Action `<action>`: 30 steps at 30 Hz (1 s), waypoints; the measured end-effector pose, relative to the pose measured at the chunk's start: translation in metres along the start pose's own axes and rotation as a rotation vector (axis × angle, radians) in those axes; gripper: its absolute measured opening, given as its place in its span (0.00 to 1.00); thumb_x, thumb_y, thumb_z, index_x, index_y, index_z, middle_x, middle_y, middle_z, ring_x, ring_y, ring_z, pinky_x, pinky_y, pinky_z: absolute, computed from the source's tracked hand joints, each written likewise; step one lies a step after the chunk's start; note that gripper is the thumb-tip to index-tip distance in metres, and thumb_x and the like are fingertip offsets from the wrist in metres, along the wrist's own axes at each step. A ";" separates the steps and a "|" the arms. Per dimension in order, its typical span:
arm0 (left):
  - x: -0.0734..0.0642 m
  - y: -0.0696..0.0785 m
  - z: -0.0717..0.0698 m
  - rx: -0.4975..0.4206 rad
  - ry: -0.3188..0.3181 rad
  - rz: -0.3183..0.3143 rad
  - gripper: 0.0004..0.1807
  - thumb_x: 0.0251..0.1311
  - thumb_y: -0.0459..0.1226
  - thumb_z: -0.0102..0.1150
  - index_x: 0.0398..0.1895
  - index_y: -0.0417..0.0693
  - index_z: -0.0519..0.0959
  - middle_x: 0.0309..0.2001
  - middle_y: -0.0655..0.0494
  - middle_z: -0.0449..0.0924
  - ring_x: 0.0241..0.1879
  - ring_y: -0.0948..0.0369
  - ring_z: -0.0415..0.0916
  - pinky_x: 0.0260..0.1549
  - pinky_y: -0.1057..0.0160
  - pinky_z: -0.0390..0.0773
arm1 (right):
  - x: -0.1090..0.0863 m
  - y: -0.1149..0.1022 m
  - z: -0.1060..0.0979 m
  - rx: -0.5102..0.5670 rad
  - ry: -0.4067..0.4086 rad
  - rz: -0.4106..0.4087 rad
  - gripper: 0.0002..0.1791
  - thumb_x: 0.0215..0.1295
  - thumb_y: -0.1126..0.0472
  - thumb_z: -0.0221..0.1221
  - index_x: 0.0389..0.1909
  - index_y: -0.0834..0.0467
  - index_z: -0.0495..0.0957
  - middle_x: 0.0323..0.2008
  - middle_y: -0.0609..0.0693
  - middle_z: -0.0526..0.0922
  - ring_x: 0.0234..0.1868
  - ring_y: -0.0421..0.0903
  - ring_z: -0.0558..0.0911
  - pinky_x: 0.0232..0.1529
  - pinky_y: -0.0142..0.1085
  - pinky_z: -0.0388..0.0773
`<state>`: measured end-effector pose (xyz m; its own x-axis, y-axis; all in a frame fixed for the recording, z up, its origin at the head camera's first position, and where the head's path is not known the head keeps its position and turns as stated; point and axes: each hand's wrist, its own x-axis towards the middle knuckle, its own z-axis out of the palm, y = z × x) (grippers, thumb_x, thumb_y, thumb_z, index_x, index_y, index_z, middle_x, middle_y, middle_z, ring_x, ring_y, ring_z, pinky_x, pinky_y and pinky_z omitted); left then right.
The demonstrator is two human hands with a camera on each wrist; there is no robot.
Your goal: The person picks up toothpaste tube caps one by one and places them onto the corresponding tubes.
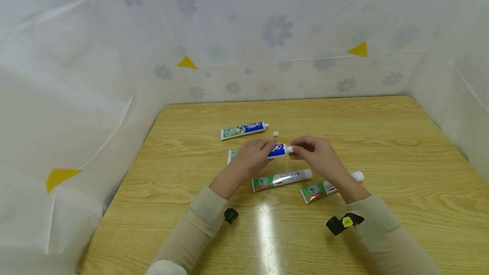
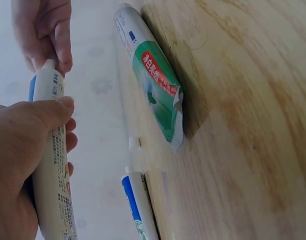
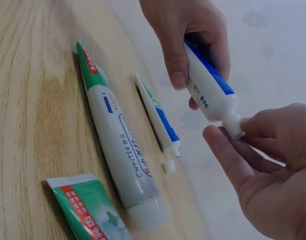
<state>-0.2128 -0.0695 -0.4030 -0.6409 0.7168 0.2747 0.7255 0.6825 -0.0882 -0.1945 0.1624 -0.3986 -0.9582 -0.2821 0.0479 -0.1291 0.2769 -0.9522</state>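
Note:
My left hand [image 1: 250, 156] grips a blue, white and green toothpaste tube [image 1: 278, 150] round its body, holding it above the table with the neck pointing right. At that end, the thumb and fingers of my right hand [image 1: 318, 158] pinch the small white cap [image 3: 234, 126]. Whether the cap is still threaded on the neck I cannot tell. Behind my hands lies a similar toothpaste tube [image 1: 244, 130] with its narrow nozzle bare. A loose white cap [image 1: 276, 134] stands near that nozzle.
Nearer me, a green and silver-white toothpaste tube [image 1: 282, 180] lies on the wooden table [image 1: 183, 211]. Another green and white tube [image 1: 317, 191] is partly covered by my right wrist in the head view. Pale flowered sheeting [image 1: 229, 24] surrounds the table's back and sides.

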 end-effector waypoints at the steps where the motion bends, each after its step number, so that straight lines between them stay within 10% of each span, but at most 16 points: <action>1: 0.000 0.000 0.000 0.007 0.008 0.003 0.34 0.65 0.42 0.64 0.71 0.42 0.66 0.57 0.52 0.80 0.57 0.56 0.78 0.60 0.59 0.77 | 0.000 0.002 0.000 0.040 -0.008 0.015 0.16 0.75 0.61 0.53 0.55 0.68 0.76 0.50 0.66 0.82 0.44 0.45 0.88 0.51 0.46 0.83; 14: -0.004 0.007 0.002 0.062 0.030 0.010 0.32 0.64 0.43 0.65 0.69 0.46 0.68 0.56 0.54 0.81 0.55 0.58 0.78 0.57 0.60 0.78 | -0.003 0.009 -0.003 0.237 -0.042 0.102 0.24 0.78 0.55 0.48 0.59 0.73 0.69 0.55 0.63 0.77 0.50 0.50 0.86 0.57 0.49 0.79; 30: -0.009 0.012 0.004 0.107 0.052 -0.012 0.26 0.72 0.38 0.54 0.71 0.47 0.67 0.58 0.55 0.80 0.57 0.59 0.77 0.57 0.59 0.78 | -0.007 0.007 -0.007 0.200 -0.042 0.081 0.17 0.72 0.62 0.57 0.54 0.70 0.72 0.48 0.52 0.79 0.48 0.44 0.85 0.57 0.42 0.81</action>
<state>-0.1996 -0.0669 -0.4103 -0.6338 0.7016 0.3256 0.6850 0.7046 -0.1850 -0.1907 0.1724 -0.4035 -0.9513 -0.3058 -0.0397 0.0050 0.1134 -0.9935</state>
